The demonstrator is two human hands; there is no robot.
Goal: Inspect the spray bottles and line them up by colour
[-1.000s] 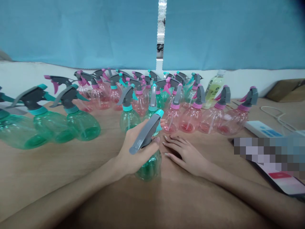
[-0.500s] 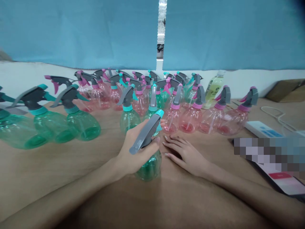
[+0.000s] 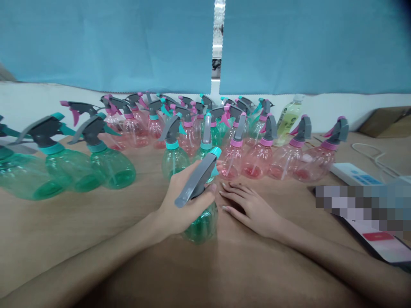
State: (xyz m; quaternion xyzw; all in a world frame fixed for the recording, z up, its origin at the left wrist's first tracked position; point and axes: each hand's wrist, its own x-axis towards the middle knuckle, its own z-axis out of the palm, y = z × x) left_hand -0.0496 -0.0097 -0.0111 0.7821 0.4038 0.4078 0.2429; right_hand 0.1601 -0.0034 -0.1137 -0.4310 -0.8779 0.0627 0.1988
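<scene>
My left hand [image 3: 180, 201] is wrapped round the neck of a green spray bottle [image 3: 202, 226] with a grey head and teal nozzle. The bottle stands upright on the wooden table [image 3: 128, 269], and my fingers partly hide its neck and trigger. To its right, my right hand [image 3: 250, 205] lies on the table with fingers stretched out, holding nothing. Just beyond it stands a pink spray bottle [image 3: 231, 162]. Two more green spray bottles, one at the left [image 3: 175, 160] and one in the middle [image 3: 206, 146], stand behind my left hand.
Green spray bottles [image 3: 112, 171] stand at the left. Pink spray bottles [image 3: 314, 164] line the right, with several mixed ones behind. A drink bottle [image 3: 287, 122], a white cable [image 3: 369, 149], a white box [image 3: 353, 173] and a phone [image 3: 385, 248] are at the right. A blue cloth [image 3: 112, 47] hangs behind.
</scene>
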